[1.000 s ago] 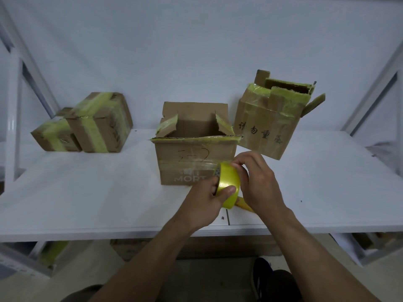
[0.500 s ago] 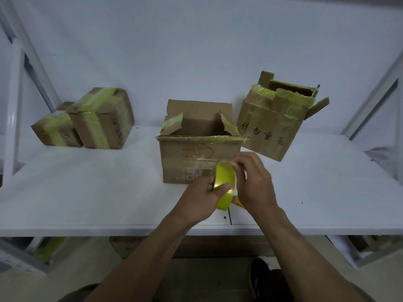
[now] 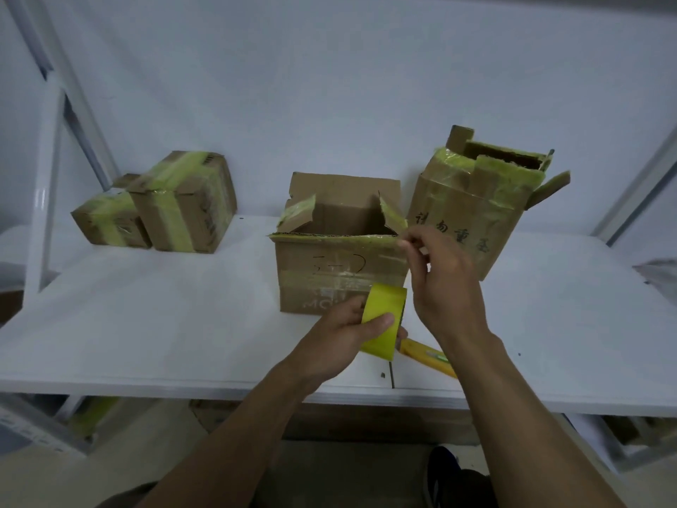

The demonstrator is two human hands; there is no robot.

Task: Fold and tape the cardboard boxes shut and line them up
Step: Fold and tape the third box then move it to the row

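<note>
The open box (image 3: pixel 340 273) stands mid-shelf, flaps still up; the right hand (image 3: pixel 445 287) has risen from the roll to the box's corner at 1 o'clock, fingertips pinched, whether on a tape end I cannot tell; the left hand (image 3: pixel 340 335) grips the tape roll (image 3: pixel 383 320) at 6 o'clock; taping probably begins. White shelf (image 3: pixel 146 324); tilted box (image 3: pixel 465 214) at 2 o'clock; taped boxes (image 3: pixel 187 203) at 9; cutter (image 3: pixel 425 355) beside the roll.

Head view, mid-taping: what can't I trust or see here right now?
All head view.
Right hand grip: fingertips blurred by motion; whether they pinch a tape end is unclear.
Middle box floor: hidden by its front wall.
Yellow cutter: ends hidden behind the tape roll and right wrist.
Small taped box: right side hidden by the bigger taped box.
</note>
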